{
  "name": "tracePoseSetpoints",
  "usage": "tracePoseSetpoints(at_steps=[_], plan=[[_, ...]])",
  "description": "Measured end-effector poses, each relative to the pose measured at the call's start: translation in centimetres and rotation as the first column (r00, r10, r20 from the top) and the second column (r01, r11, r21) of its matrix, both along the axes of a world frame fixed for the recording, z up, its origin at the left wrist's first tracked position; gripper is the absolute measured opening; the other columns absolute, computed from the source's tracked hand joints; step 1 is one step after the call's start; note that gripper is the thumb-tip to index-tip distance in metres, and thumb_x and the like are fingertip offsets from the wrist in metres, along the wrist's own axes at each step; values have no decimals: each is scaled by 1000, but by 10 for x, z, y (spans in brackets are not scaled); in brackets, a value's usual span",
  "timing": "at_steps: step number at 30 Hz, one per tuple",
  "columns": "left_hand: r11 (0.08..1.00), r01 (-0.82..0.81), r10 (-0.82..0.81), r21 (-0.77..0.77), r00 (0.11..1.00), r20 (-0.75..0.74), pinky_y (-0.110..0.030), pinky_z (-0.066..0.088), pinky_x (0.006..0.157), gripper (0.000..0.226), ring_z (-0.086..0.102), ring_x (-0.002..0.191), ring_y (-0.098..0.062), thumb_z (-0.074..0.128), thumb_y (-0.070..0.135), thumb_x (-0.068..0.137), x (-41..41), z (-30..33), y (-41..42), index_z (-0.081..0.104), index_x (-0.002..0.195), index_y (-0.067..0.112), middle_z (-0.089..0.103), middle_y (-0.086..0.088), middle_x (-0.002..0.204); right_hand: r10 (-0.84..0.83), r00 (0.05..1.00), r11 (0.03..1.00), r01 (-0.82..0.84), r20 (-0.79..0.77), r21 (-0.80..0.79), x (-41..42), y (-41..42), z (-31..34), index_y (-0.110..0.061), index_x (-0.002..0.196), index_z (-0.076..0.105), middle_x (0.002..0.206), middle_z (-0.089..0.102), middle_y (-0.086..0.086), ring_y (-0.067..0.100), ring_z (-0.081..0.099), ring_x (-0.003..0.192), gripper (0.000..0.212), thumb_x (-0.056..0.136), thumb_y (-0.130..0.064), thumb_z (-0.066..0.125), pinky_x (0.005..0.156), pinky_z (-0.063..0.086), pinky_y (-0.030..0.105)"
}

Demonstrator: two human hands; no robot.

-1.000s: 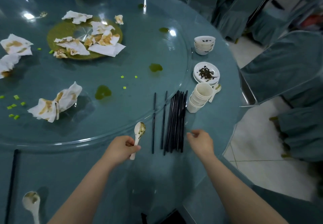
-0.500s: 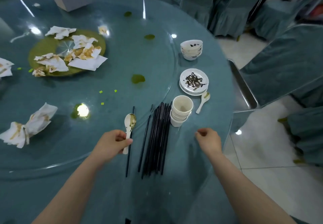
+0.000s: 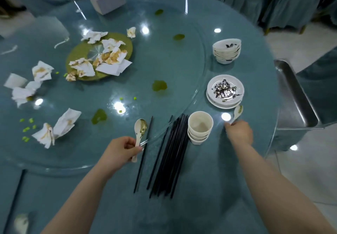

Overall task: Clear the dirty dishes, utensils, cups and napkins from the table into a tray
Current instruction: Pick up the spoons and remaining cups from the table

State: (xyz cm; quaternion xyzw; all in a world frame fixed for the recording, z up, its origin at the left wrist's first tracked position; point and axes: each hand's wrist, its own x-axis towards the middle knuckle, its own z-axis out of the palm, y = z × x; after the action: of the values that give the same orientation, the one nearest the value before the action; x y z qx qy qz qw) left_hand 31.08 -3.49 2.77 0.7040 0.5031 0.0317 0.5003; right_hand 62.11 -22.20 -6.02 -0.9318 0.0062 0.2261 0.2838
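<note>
My left hand (image 3: pixel 119 149) grips a stained white ceramic spoon (image 3: pixel 139 133); my right hand (image 3: pixel 238 133) pinches another glossy white spoon (image 3: pixel 237 113) beside stacked cups (image 3: pixel 199 127).

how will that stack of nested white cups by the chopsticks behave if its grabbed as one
The stack of cups looks like rigid ceramic, so probably heavy for its size and breakable if knocked. The cups sit loosely nested and slightly askew, so gripping only the top one may leave the others behind. It stands close beside the black chopsticks, so a sideways push could scatter them.
</note>
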Motion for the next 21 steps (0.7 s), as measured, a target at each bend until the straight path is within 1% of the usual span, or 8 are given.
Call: tracePoseSetpoints(at_steps=[2,5,10,12,15,17,19,21], plan=[[999,-35,35,-12,999,-1,-23,50,53,5,56,52,-8,72,7,81,-9,-2,-1,67,80,6,62,2,58,2,1000,1000,-2,11,18,-4,-2,-1,-8,86,68,93,68,17,36,63,89,27,88,-33,60,71,44,32],[997,-70,70,-36,998,-7,-23,51,55,5,57,54,-10,72,7,81,-26,-7,-5,67,82,5,62,-1,61,13,1000,999,-14,6,43,-22,-11,1,-6,76,71,82,68,18,35,61,79,31,88,-33,61,66,41,29],[994,-82,81,-66,997,-21,-26,54,58,5,57,54,-12,71,7,82,-52,-15,-10,67,84,4,62,0,60,-19,1000,991,20,-5,135,-76,-40,-2,-12,67,69,62,61,6,32,61,71,27,85,-32,66,61,39,29],[994,-82,82,-71,997,-5,-27,54,59,6,57,56,-13,71,7,82,-62,-14,-9,67,85,4,62,-3,64,-15,999,984,20,-33,176,-102,-50,-5,-15,62,66,58,64,2,28,63,68,30,85,-33,65,60,42,30],[994,-85,87,-67,996,32,-26,55,60,5,58,57,-13,71,9,83,-82,-10,-6,68,85,7,63,-4,67,6,996,976,13,-87,216,-141,-57,-5,-16,59,67,48,64,-3,15,63,53,33,87,-32,62,57,44,25],[993,-92,96,-71,994,60,-26,55,61,3,58,59,-14,70,10,83,-100,-7,-4,68,84,8,63,-6,68,17,994,968,11,-111,251,-167,-57,-2,-14,60,68,47,64,-2,15,62,49,34,89,-30,61,59,51,28],[992,-101,108,-78,990,93,-26,54,60,3,57,58,-14,70,10,83,-125,-3,-3,68,82,8,63,-5,67,22,993,958,11,-113,287,-194,-54,3,-12,60,67,50,65,1,21,64,53,34,90,-25,60,65,57,37],[990,-113,123,-90,986,114,-25,52,59,8,56,57,-13,69,12,84,-150,-1,-3,68,78,8,63,-4,65,32,995,953,-1,-97,304,-220,-50,10,-11,59,65,51,65,2,23,64,55,35,91,-24,59,65,56,39]])
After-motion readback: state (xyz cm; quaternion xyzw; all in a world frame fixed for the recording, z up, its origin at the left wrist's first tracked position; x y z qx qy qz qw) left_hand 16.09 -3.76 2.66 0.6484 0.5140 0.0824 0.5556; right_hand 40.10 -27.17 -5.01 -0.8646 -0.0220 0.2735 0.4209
